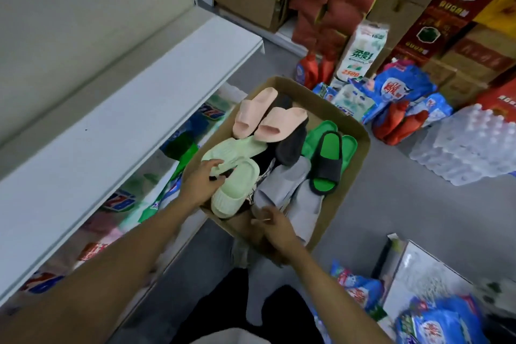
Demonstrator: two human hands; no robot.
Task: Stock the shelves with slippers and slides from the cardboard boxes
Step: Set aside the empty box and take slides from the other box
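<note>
Left hand [202, 179] pinches pale green foam slides [234, 176] inside the open cardboard box [354, 153]; right hand [275, 227] curls round a grey slide [282, 184]. Risk: a loose pinch could drop one slide.

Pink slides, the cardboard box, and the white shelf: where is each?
pink slides [255, 114], head view, strap of the left one
cardboard box [360, 145], head view, right wall
white shelf [134, 120], head view, top surface
</note>
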